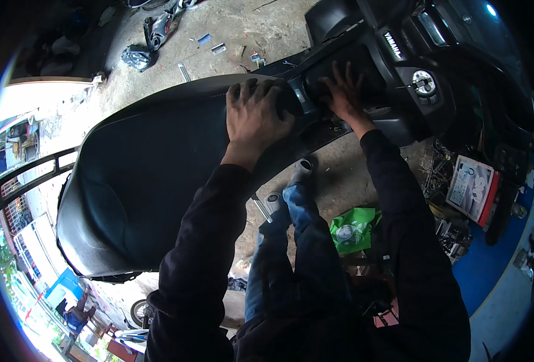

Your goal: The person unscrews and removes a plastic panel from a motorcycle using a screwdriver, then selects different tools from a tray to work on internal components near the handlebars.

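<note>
A black scooter seat [152, 175] stretches across the view from the left to the middle. My left hand [255, 120] rests on its narrow front end, fingers spread and curled slightly over the far edge. My right hand [345, 96] lies on the black plastic centre panel [363, 69] just ahead of the seat, its fingers spread. Between the two hands is the seam where seat and panel meet. To the right of my right hand sits the round silver ignition switch [423, 82] on the scooter's front cover. Neither hand holds anything.
On the right, a white and red box [473, 188] stands among metal parts by a blue surface [490, 265]. A green bag [352, 230] lies on the floor beside my legs. Loose parts [139, 57] and small packets [218, 48] are scattered beyond the scooter.
</note>
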Motion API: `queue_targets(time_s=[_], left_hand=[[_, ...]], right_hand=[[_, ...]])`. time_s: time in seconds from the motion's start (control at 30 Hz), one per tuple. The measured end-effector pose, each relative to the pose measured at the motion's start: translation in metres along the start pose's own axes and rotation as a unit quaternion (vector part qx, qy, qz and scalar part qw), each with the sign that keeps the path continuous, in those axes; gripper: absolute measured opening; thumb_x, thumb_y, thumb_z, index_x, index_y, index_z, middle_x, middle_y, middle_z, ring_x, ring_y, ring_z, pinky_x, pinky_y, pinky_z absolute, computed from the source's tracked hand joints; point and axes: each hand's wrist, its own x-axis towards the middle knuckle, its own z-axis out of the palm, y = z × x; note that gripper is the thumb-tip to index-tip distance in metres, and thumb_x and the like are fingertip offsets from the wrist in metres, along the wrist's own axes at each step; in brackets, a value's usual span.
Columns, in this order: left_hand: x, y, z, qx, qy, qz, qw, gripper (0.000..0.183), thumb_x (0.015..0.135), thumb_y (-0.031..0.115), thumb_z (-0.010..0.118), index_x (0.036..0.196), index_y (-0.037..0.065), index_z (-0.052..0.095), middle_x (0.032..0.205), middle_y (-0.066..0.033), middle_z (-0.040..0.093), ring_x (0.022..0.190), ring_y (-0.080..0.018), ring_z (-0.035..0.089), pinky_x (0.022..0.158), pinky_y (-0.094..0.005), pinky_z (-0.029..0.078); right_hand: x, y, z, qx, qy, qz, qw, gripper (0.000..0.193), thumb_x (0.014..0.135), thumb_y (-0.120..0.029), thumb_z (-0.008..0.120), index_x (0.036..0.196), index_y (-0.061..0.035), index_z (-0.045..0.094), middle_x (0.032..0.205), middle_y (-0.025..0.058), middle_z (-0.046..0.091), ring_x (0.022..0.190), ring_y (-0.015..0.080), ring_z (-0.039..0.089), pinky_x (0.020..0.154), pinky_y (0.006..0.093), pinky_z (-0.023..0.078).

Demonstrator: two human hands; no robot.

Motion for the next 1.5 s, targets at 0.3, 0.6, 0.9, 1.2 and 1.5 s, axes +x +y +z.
queue_targets(time_s=[0.3,0.6,0.9,1.2,1.5], left_hand=[[0.003,0.003,-0.002,-0.011,0.000,0.000,1.000,0.046,0.069,0.033,0.062,0.112,0.016,0.063,0.122,-0.0032,0.057,0.122,-0.0255,0.045,0.106,-0.0465,0.025],[0.002,0.003,-0.003,-0.003,-0.008,-0.002,1.000,0.044,0.070,0.032,0.062,0.111,0.016,0.063,0.121,-0.0024,0.057,0.122,-0.0257,0.045,0.106,-0.0472,0.025],[0.003,0.005,-0.006,-0.005,-0.012,-0.002,1.000,0.044,0.069,0.031,0.062,0.111,0.015,0.063,0.122,-0.0028,0.057,0.123,-0.0264,0.044,0.106,-0.0482,0.024],[0.004,0.004,-0.008,-0.014,-0.031,-0.004,0.999,0.045,0.069,0.031,0.063,0.111,0.015,0.063,0.123,-0.0039,0.056,0.123,-0.0276,0.043,0.107,-0.0490,0.023],[0.004,0.006,-0.007,0.002,-0.002,-0.005,1.000,0.044,0.069,0.031,0.062,0.109,0.015,0.063,0.122,-0.0050,0.056,0.122,-0.0277,0.045,0.107,-0.0479,0.024]], right_hand=[[0.013,0.017,-0.013,-0.005,0.018,0.213,0.977,0.112,0.056,-0.049,0.083,0.146,-0.0183,0.023,0.149,0.0308,0.003,0.137,0.0492,0.003,0.102,0.0712,0.006],[0.019,-0.006,-0.023,-0.010,-0.044,0.232,0.972,0.120,0.054,-0.051,0.083,0.147,-0.0177,0.016,0.147,0.0355,-0.001,0.137,0.0511,0.000,0.102,0.0698,0.007],[0.030,-0.011,-0.032,-0.069,-0.097,0.252,0.960,0.120,0.052,-0.054,0.083,0.147,-0.0150,0.019,0.145,0.0387,0.001,0.135,0.0544,0.003,0.102,0.0691,0.011],[0.038,-0.022,-0.020,-0.033,-0.048,0.295,0.954,0.116,0.054,-0.060,0.080,0.144,-0.0118,0.025,0.144,0.0394,0.001,0.135,0.0539,0.002,0.098,0.0726,0.013],[0.037,-0.017,-0.027,0.032,-0.048,0.272,0.960,0.119,0.054,-0.054,0.082,0.145,-0.0106,0.020,0.145,0.0376,-0.001,0.136,0.0528,-0.004,0.101,0.0716,0.007]])
